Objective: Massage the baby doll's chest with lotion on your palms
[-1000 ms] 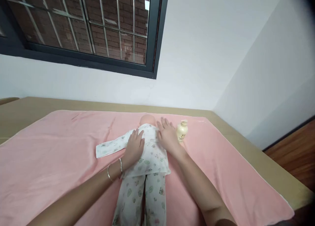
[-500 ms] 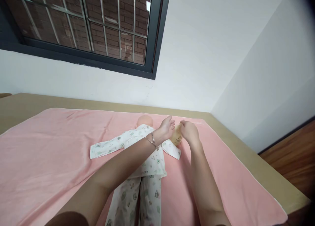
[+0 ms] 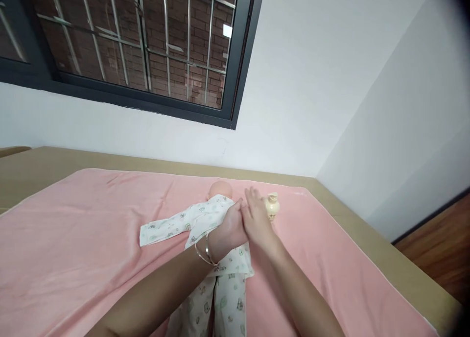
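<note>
My left hand [image 3: 232, 225], with bracelets at the wrist, meets my right hand [image 3: 258, 220] palm to palm above a doll's chest. The right fingers are stretched out; the left ones are partly hidden behind them. Neither hand holds an object. Just beyond the right hand, a cream-coloured pump bottle [image 3: 272, 207] stands upright, its lower part partly covered by that hand. The doll [image 3: 220, 189] lies on its back in a white patterned top [image 3: 216, 212] and matching trousers [image 3: 229, 302], one sleeve spread to the left. My hands and forearms cover its other sleeve and much of the torso.
A pink blanket [image 3: 91, 219] lies under the doll, over a tan surface [image 3: 352, 224] that shows around its edges. Behind rises a white wall [image 3: 293, 82] with a barred, dark-framed window [image 3: 147, 43]. A wooden panel [image 3: 440, 244] is at the right.
My right hand has let go of the pump bottle, which now stands on the blanket. Both hands have come together over the doll. The view has shifted slightly.
</note>
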A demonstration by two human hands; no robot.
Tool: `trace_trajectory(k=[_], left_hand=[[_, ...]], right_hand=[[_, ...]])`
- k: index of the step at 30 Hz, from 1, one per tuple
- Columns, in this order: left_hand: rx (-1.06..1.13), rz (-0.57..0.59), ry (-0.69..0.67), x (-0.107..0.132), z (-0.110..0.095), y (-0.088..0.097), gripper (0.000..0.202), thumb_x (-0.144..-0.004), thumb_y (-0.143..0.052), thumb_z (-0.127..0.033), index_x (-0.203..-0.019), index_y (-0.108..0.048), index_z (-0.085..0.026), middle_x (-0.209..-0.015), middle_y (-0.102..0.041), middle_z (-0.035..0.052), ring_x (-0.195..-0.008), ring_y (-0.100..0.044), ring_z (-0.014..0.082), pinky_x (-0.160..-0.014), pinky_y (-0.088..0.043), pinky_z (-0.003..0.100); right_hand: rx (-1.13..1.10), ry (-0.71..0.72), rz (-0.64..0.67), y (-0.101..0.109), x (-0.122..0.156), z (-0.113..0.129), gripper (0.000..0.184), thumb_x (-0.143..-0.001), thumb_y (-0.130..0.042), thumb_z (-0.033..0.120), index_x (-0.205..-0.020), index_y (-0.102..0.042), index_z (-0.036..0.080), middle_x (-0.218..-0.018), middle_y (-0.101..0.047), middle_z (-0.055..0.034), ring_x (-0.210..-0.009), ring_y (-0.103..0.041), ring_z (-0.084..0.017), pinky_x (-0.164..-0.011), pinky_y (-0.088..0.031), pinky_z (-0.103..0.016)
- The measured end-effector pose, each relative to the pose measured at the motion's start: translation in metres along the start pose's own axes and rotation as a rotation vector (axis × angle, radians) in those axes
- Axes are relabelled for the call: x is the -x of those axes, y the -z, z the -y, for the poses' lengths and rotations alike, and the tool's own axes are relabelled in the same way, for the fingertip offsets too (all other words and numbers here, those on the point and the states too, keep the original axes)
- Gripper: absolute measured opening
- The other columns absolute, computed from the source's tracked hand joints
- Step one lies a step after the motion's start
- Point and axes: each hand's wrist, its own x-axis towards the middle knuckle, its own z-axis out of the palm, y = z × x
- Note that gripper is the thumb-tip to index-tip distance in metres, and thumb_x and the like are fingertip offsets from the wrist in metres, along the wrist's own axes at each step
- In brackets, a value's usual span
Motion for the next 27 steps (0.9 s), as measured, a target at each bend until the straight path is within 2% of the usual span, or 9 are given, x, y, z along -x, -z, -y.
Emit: trace_trajectory(k=[2, 6, 10, 13, 15, 18, 22, 24, 27], left_hand=[[-0.015, -0.036, -0.074, 0.013, -0.013, 0.001, 0.041, -0.095, -0.041, -0.044, -0.119, -0.059, -0.016, -0.109, -0.069, 0.0113, -0.104, -0.066, 0.0229, -0.102, -0.048, 0.039], [-0.099, -0.174, -0.211, 0.034, -0.034, 0.011, 0.043, -0.095, -0.040, -0.043, -0.124, -0.057, -0.015, -0.128, -0.063, 0.0143, -0.124, -0.057, 0.0244, -0.111, -0.040, 0.041], [-0.389, -0.236, -0.544, 0.055, -0.011, 0.022, 0.044, -0.093, -0.046, -0.032, -0.137, -0.049, -0.028, -0.148, -0.048, 0.0033, -0.143, -0.035, 0.0189, -0.120, -0.026, 0.037], [-0.422, -0.232, -0.549, 0.068, 0.021, 0.019, 0.049, -0.088, -0.051, -0.028, -0.136, -0.051, -0.030, -0.148, -0.048, 0.0005, -0.146, -0.030, 0.0209, -0.122, -0.023, 0.038], [-0.431, -0.214, -0.544, 0.073, 0.030, 0.013, 0.048, -0.085, -0.054, -0.026, -0.133, -0.056, -0.026, -0.146, -0.050, 0.0027, -0.145, -0.031, 0.0248, -0.123, -0.021, 0.041], [-0.397, -0.164, -0.527, 0.073, 0.015, 0.010, 0.048, -0.084, -0.054, -0.029, -0.131, -0.057, -0.025, -0.141, -0.055, 0.0059, -0.143, -0.035, 0.0288, -0.121, -0.027, 0.049], [-0.318, -0.250, -0.580, 0.070, -0.022, 0.023, 0.052, -0.087, -0.048, -0.031, -0.139, -0.048, -0.027, -0.146, -0.050, 0.0034, -0.143, -0.035, 0.0235, -0.122, -0.026, 0.045], [-0.321, -0.282, -0.584, 0.070, -0.030, 0.030, 0.052, -0.089, -0.046, -0.033, -0.140, -0.045, -0.027, -0.147, -0.048, 0.0032, -0.145, -0.032, 0.0221, -0.123, -0.025, 0.043], [-0.374, -0.282, -0.550, 0.071, -0.019, 0.035, 0.048, -0.091, -0.047, -0.041, -0.138, -0.048, -0.030, -0.143, -0.052, 0.0034, -0.146, -0.029, 0.0222, -0.122, -0.028, 0.044]], right_hand=[[-0.144, 0.076, -0.042, -0.017, 0.020, 0.023, 0.055, -0.102, -0.024, 0.036, -0.154, -0.023, 0.017, -0.159, -0.026, -0.0079, -0.149, -0.015, -0.023, -0.122, -0.007, -0.052], [-0.353, 0.239, 0.073, -0.035, 0.062, 0.059, 0.060, -0.102, -0.026, 0.043, -0.156, -0.008, 0.022, -0.163, -0.007, -0.0014, -0.150, -0.001, -0.023, -0.123, -0.007, -0.050], [-0.607, 0.129, 0.113, -0.034, 0.073, 0.065, 0.064, -0.102, -0.025, 0.049, -0.156, -0.002, 0.025, -0.163, -0.002, 0.0009, -0.150, -0.001, -0.021, -0.124, -0.009, -0.047], [-0.699, -0.064, 0.052, -0.024, 0.056, 0.055, 0.059, -0.102, -0.022, 0.051, -0.156, -0.011, 0.029, -0.162, -0.012, 0.0022, -0.150, -0.008, -0.019, -0.125, -0.010, -0.044], [-0.659, -0.104, -0.014, -0.018, 0.045, 0.051, 0.057, -0.102, -0.024, 0.051, -0.155, -0.018, 0.031, -0.161, -0.017, 0.0039, -0.150, -0.005, -0.019, -0.126, -0.006, -0.044], [-0.511, 0.044, -0.015, -0.016, 0.048, 0.059, 0.054, -0.101, -0.024, 0.050, -0.153, -0.022, 0.036, -0.162, -0.012, 0.0081, -0.150, 0.001, -0.022, -0.125, -0.002, -0.049], [-0.427, 0.294, 0.053, -0.032, 0.079, 0.083, 0.061, -0.100, -0.025, 0.048, -0.156, -0.006, 0.033, -0.162, -0.005, 0.0067, -0.149, 0.002, -0.028, -0.122, -0.011, -0.059], [-0.462, 0.316, 0.061, -0.041, 0.088, 0.089, 0.064, -0.099, -0.025, 0.047, -0.156, -0.001, 0.029, -0.162, -0.004, 0.0047, -0.149, 0.001, -0.028, -0.122, -0.015, -0.059], [-0.539, 0.252, 0.030, -0.044, 0.082, 0.082, 0.061, -0.101, -0.020, 0.044, -0.156, -0.002, 0.028, -0.163, -0.004, 0.0056, -0.150, -0.001, -0.025, -0.123, -0.016, -0.053]])
